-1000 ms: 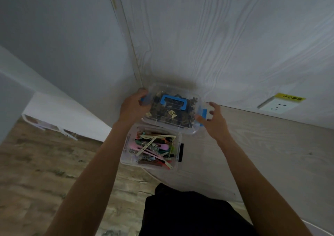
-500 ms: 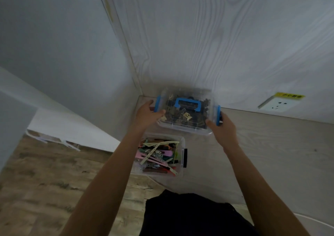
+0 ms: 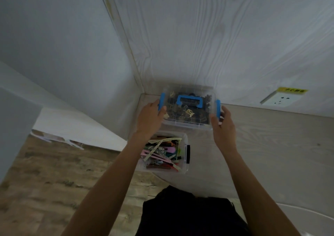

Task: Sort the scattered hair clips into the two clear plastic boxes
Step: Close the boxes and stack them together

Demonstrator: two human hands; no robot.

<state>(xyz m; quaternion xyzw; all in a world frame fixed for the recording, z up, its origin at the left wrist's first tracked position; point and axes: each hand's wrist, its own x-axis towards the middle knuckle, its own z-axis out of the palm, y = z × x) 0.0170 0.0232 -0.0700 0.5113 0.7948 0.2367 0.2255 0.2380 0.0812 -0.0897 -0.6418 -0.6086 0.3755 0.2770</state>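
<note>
A clear lidded box [image 3: 188, 124] with a blue handle and blue side latches holds dark hair clips. It sits in the far corner of the light wooden table [image 3: 271, 145], against the wall. My left hand [image 3: 151, 117] grips its left end at the blue latch. My right hand [image 3: 223, 125] grips its right end at the other latch. Nearer to me stands a second clear box [image 3: 185, 163], open, with a black latch, filled with several colourful hair clips [image 3: 162, 152]. My left forearm passes over its left side.
Walls close in behind and left of the far box. A white power socket [image 3: 279, 99] with a yellow label sits on the back wall to the right. Wood floor lies left of the table edge. My dark clothing [image 3: 189, 214] fills the bottom centre.
Both hands have carried the lidded box away from me into the table's far corner, off the space above the open box. Its blue latches now show at both ends.
</note>
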